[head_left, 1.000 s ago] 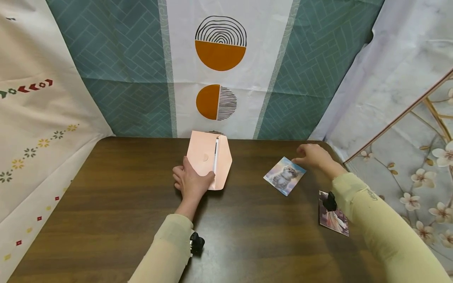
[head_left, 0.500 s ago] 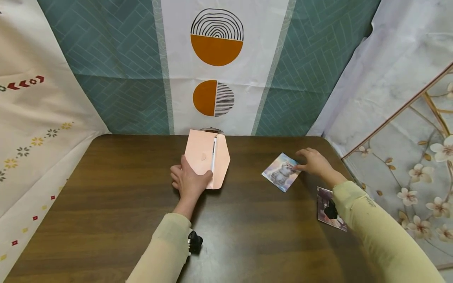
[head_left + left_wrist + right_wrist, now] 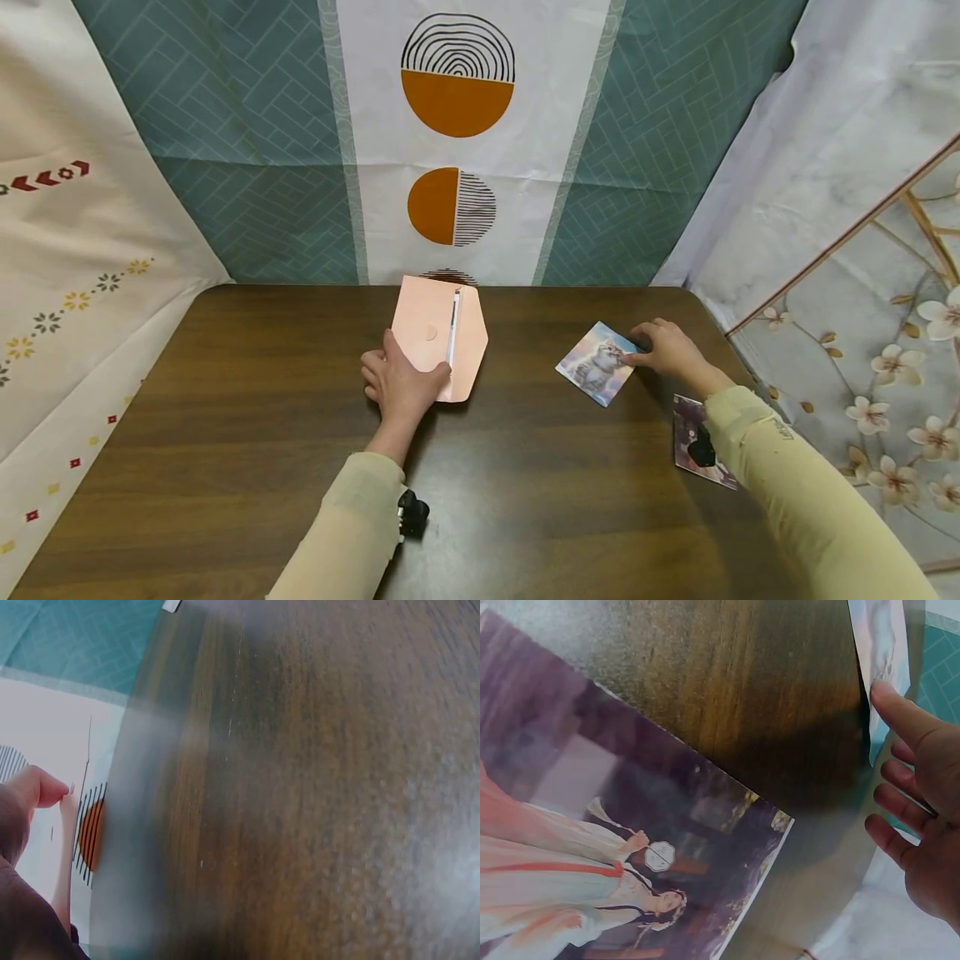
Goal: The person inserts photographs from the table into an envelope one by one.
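A pale pink envelope [image 3: 420, 308] stands near the table's back edge, its flap folded out to the right and a white edge showing in the slot. My left hand [image 3: 405, 385] grips its lower part, thumb over the front, fingers at the left side. In the left wrist view the thumb bends over the envelope's edge [image 3: 65, 855]. To the right, a kitten picture card [image 3: 595, 367] lies turned diagonally. My right hand [image 3: 666, 348] pinches its right corner; the right wrist view puts the thumb on the card's face [image 3: 881, 645], the index finger mostly hidden.
Under the right forearm lies a purple picture card [image 3: 688, 429] of a figure in a long dress, partly covered by the sleeve and a black wrist device [image 3: 702, 447]. The brown wooden table [image 3: 247, 433] ends at patterned hangings behind and at both sides.
My right hand has come down to the kitten card's right corner and taken hold of it. The left hand keeps its grip on the envelope. The head view has shifted slightly.
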Tool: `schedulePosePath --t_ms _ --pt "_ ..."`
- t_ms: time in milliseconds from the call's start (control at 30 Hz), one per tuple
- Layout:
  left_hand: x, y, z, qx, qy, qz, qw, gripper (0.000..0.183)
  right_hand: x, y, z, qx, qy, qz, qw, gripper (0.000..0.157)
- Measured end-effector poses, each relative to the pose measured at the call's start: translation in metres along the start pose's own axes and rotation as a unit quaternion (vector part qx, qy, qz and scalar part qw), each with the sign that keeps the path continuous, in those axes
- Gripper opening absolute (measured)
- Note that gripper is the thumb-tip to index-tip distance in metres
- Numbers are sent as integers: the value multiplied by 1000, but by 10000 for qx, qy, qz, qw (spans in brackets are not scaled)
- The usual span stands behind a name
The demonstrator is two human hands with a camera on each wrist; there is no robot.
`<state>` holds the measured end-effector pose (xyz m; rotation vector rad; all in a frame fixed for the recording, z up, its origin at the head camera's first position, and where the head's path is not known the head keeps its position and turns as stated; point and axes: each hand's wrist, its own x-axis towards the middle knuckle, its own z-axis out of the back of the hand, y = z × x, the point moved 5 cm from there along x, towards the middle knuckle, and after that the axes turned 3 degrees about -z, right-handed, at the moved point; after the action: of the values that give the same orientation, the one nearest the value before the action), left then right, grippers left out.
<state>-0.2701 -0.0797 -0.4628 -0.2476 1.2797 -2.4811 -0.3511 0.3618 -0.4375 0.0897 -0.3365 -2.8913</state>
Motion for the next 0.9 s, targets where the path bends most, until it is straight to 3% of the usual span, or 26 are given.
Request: schedulePosePath --t_ms 567,900 --pt "-4 4 3 59 -66 -46 10000 111 25 7 2 -201 322 628 9973 54" --pt "-2 8 5 61 0 44 10000 114 48 27 4 -512 1000 1341 9846 41"
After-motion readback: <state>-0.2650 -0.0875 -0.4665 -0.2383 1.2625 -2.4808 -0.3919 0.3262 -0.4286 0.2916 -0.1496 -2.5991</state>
